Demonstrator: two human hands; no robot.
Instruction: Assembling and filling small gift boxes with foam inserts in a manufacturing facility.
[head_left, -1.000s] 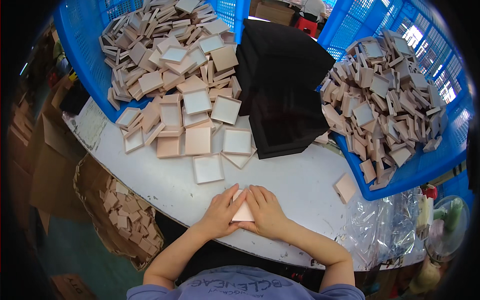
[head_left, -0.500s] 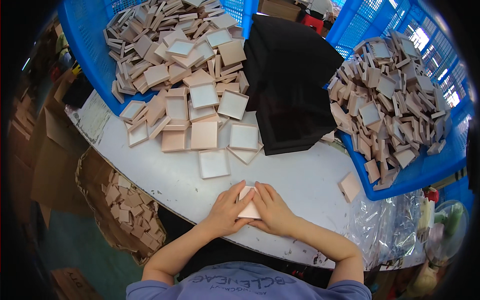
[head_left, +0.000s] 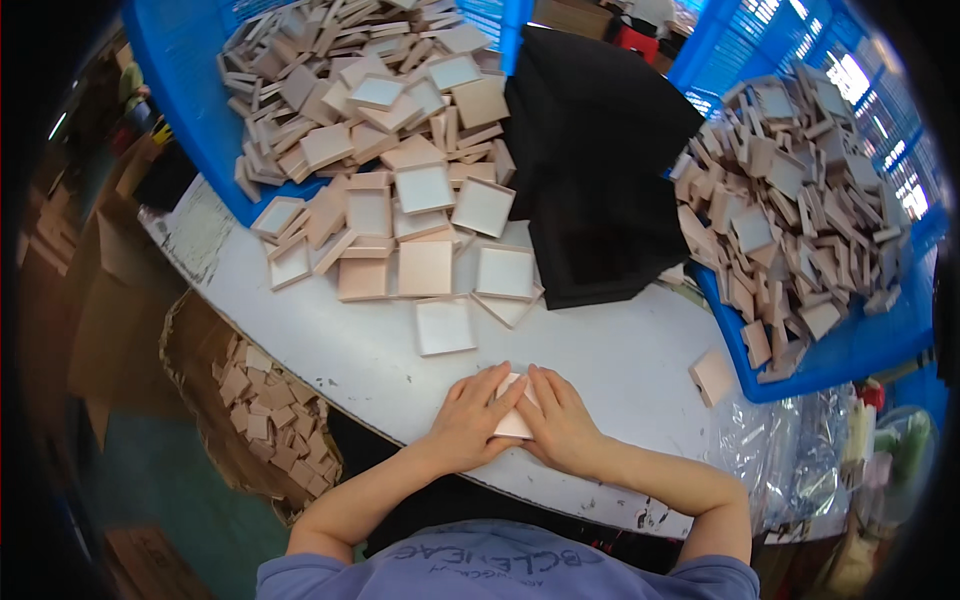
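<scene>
A small pale pink cardboard box (head_left: pixel 514 422) lies at the table's near edge, mostly covered by my fingers. My left hand (head_left: pixel 466 420) is closed along its left side, with the thumb pressed toward the box. From the right, my right hand (head_left: pixel 562 422) grips the opposite side, and the fingertips of both hands nearly meet at the far end. Just beyond my hands rests an open box half (head_left: pixel 446 326) with a white inside. Behind it is a loose heap of similar pink and white box halves (head_left: pixel 425 268).
A blue crate (head_left: pixel 195 130) at the far left spills box halves onto the white table (head_left: pixel 620 345). Black stacked material (head_left: pixel 610 180) stands mid-table. Another blue crate (head_left: pixel 800 378) holds more pieces; one lone piece (head_left: pixel 712 377) and clear plastic bags (head_left: pixel 775 455) lie nearby. A carton (head_left: pixel 200 385) sits lower left.
The whole view has shifted slightly, so the table and crates appear farther right. Both hands keep their hold around the pink box, with their fingers lying a little flatter over it.
</scene>
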